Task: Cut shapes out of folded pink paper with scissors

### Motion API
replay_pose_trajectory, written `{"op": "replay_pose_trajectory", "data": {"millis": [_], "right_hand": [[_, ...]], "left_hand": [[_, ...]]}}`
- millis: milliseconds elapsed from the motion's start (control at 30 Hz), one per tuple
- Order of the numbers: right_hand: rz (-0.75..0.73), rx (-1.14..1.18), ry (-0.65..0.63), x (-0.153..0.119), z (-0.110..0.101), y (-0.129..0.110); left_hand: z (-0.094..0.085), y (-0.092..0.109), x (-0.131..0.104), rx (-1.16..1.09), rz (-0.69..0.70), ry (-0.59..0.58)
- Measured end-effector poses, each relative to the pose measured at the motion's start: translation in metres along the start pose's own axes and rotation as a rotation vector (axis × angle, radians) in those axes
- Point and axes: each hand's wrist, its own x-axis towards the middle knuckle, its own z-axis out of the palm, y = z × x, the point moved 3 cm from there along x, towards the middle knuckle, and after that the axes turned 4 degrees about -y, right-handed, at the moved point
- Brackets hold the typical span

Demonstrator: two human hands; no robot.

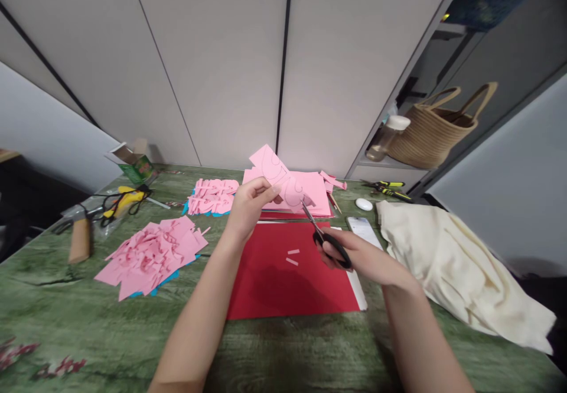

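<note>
My left hand (250,207) pinches a pink paper sheet (277,171) with curved outlines drawn on it, raised over the table. Black-handled scissors (339,250) are in my right hand (354,254), their blades meeting the sheet's lower right edge. Below both hands lies a red sheet (287,281) with two small pink strips (292,260) on it. Behind it is a stack of pink paper (316,189). Cut pink letter shapes (212,197) lie over blue paper at the left, and a heap of pink scraps (155,251) sits nearer me.
At the left are a green box (137,165), a yellow glue gun (124,201) and a wooden-handled tool (80,239). To the right are a phone (363,230), a white oval object (364,204), pliers (390,189) and cream cloth (456,269). A woven basket (429,133) stands on the shelf.
</note>
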Motion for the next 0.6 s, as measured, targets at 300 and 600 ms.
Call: {"op": "replay_pose_trajectory", "data": {"millis": [300,600], "right_hand": [[-0.081,-0.065,-0.033,-0.009,-0.006,-0.004],[-0.033,-0.016,0.034,-0.005,-0.006,0.0]], "left_hand": [[0.003,-0.005,0.002,-0.227,-0.064,0.019],[0.017,0.004,-0.005,-0.123,-0.065,0.064]]}}
